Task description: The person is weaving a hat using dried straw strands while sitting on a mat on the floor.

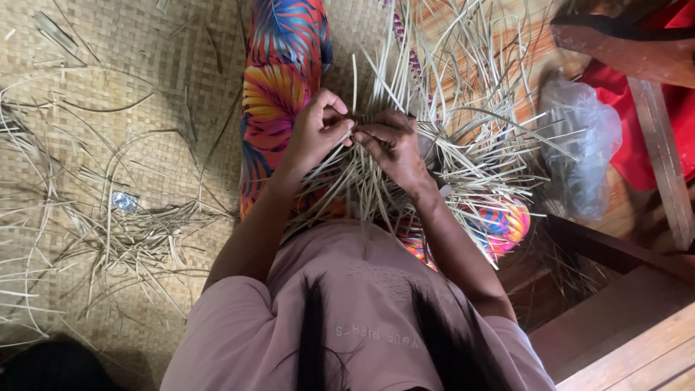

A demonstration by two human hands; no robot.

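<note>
Pale reed strips [405, 156] pinched by left hand [315, 134] and right hand [391, 145] (both grips clamped)

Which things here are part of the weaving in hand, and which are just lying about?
In use:
left hand
right hand
half-woven bundle of pale strips on the lap

Lying about:
loose strips on the woven mat
clear plastic bag
small shiny wrapper
red cloth
wooden furniture
</note>
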